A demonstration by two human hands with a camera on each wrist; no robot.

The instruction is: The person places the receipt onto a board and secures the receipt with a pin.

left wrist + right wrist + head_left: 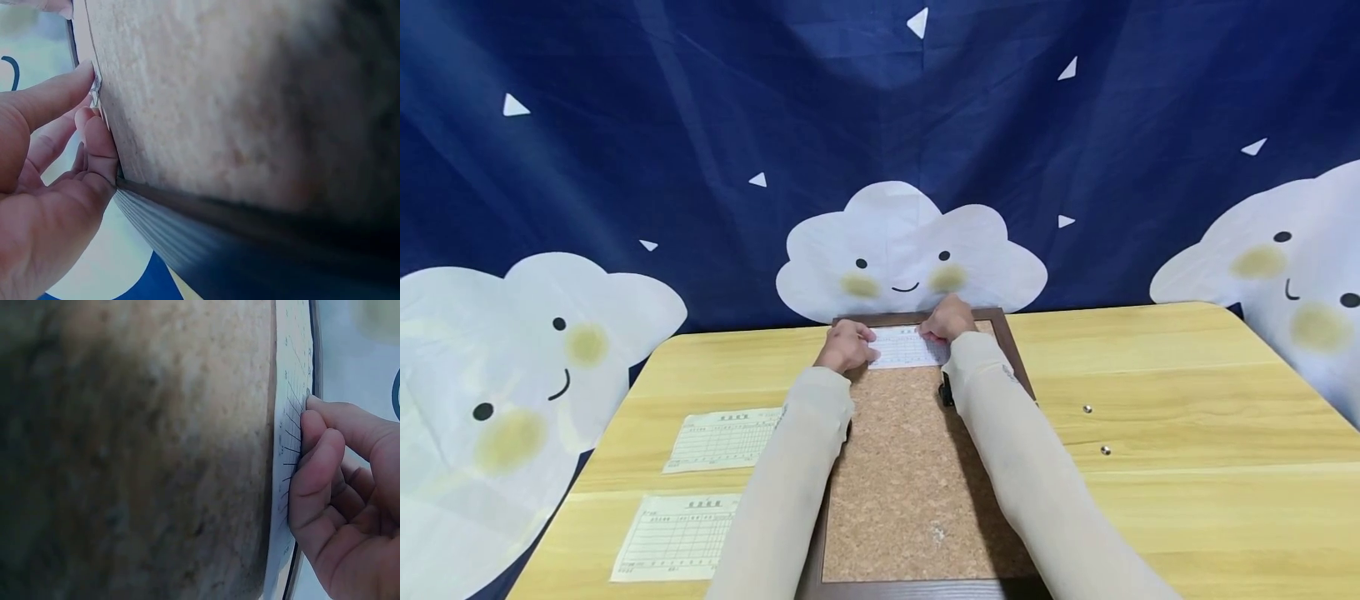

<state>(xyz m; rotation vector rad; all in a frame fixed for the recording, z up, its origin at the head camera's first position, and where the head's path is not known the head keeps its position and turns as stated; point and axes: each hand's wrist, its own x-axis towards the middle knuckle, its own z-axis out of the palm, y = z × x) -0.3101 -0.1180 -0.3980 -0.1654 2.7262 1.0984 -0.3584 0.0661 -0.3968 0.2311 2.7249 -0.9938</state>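
A white printed paper form [898,348] lies across the top of a brown-framed cork board [910,483]. My left hand [847,344] is at the form's left edge, where thumb and fingers pinch the paper. In the left wrist view a pale crumpled bit of paper [96,84] shows between the fingertips. On the form's upper right part, my right hand [950,319] has its fingers curled against the printed side. The right wrist view shows a tiny dark sliver, like a thumbtack [307,393], at its thumb tip, mostly hidden by the fingers.
Two pale green printed forms, an upper one [718,442] and a lower one [673,542], lie left of the board, partly behind the left sleeve. Two small silver thumbtacks [1087,409] rest on the wooden table [1210,500] to the right. A blue cloud-patterned curtain [722,108] hangs behind.
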